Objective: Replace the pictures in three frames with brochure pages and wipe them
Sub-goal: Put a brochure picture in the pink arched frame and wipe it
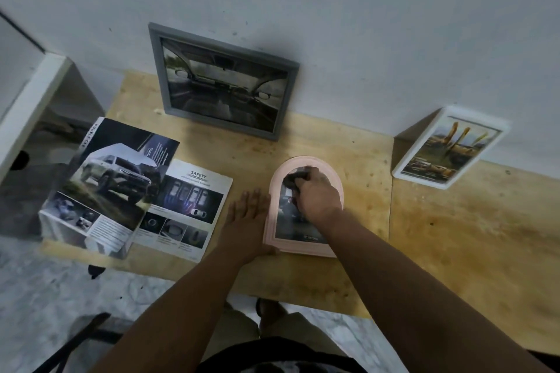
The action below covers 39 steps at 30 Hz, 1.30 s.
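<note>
Pale, stained plywood forms the bench (333,142), set against a scuffed white wall. Near its front edge lies the arched pink frame (274,215), flat, with a dark car page under its glazing. The right hand (318,191) presses a crumpled dark cloth (295,176) onto the arch, fingers curled round it; most of the cloth is hidden. The left hand (247,218), fingers straight, braces the pink frame's left edge. Left of that frame, glossy brochure pages (188,206) lie spread and an open brochure (106,185) overhangs the bench. Behind it a grey rectangular frame (157,70) leans on the wall; to its right leans a white frame (403,166), its picture blurred.
</note>
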### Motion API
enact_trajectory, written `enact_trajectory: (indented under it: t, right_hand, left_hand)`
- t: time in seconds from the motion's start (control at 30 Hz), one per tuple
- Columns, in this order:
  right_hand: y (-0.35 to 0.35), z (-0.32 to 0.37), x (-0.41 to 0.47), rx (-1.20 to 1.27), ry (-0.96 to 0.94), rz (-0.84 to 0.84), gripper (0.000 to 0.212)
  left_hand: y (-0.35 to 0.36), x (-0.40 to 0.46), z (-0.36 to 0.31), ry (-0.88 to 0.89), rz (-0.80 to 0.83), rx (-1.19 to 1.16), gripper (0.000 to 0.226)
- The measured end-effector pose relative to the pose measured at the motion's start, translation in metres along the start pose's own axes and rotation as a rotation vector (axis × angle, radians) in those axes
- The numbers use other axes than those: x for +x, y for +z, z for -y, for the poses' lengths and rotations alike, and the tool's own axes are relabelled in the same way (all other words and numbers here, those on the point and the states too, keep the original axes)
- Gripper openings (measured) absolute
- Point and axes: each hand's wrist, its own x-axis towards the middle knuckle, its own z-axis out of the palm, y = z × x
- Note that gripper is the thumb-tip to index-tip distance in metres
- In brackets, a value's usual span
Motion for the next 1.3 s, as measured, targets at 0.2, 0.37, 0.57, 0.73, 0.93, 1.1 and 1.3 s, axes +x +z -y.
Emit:
enact_trajectory:
  t: [0.2, 0.37, 0.57, 0.73, 0.93, 1.1, 1.3]
  right_hand:
    - [0.010, 0.005, -0.024, -0.047, -0.039, 0.034, 0.033]
    - [0.025, 0.008, -0.050, -0.023, -0.058, 0.059, 0.038]
    - [-0.001, -0.009, -0.041, 0.335, -0.063, 0.322, 0.035]
    - [-0.035, -0.023, -0.010, 0.511, 0.020, -0.041, 0.030]
    - [0.004, -0.018, -0.009, -0.071, -0.095, -0.002, 0.061]
    - [0.021, -0.016, -0.034, -0.135, -0.156, 0.013, 0.060]
    - [0.043, -0.015, -0.087, -0.123, -0.241, -0.025, 0.052]
  left_hand:
    - [-0.002, -0.001, -0.001, -0.020, 0.019, -0.007, 0.143]
    - [-0.005, -0.002, -0.002, -0.022, 0.030, -0.015, 0.143]
    - [-0.007, -0.003, -0.001, -0.017, 0.027, -0.015, 0.145]
    - [-0.006, -0.001, 0.000, -0.010, 0.031, -0.009, 0.146]
    - [-0.004, -0.001, 0.000, 0.001, 0.031, -0.001, 0.143]
    - [-0.006, -0.003, -0.001, 0.000, 0.034, -0.014, 0.141]
    - [-0.006, -0.001, -0.002, -0.016, 0.048, 0.004, 0.142]
